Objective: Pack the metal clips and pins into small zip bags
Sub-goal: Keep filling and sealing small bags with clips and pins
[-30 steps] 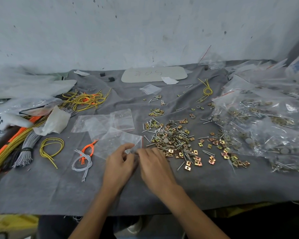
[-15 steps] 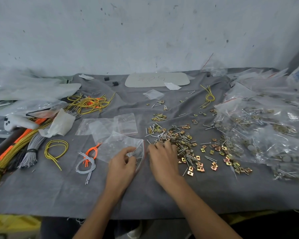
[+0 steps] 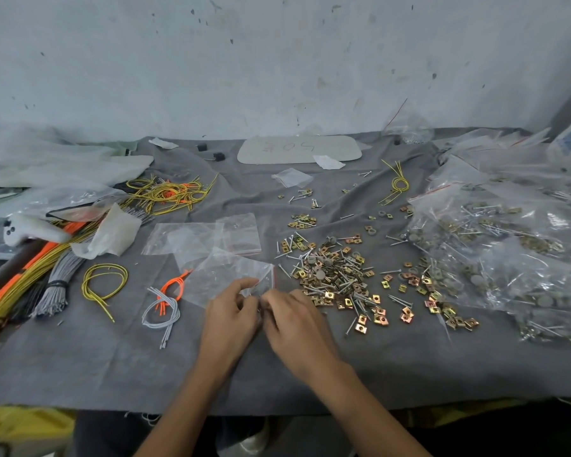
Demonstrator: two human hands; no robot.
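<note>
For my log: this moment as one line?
left hand pinches zip bag | right hand at bag mouth | clips and pins piled alongside

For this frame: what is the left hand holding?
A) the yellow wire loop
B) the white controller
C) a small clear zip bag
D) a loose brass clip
C: the left hand pinches the near edge of the small clear zip bag, where the right hand meets it.

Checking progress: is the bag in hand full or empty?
Looks empty: the bag is flat and clear where visible; left hand pinches its edge.
</note>
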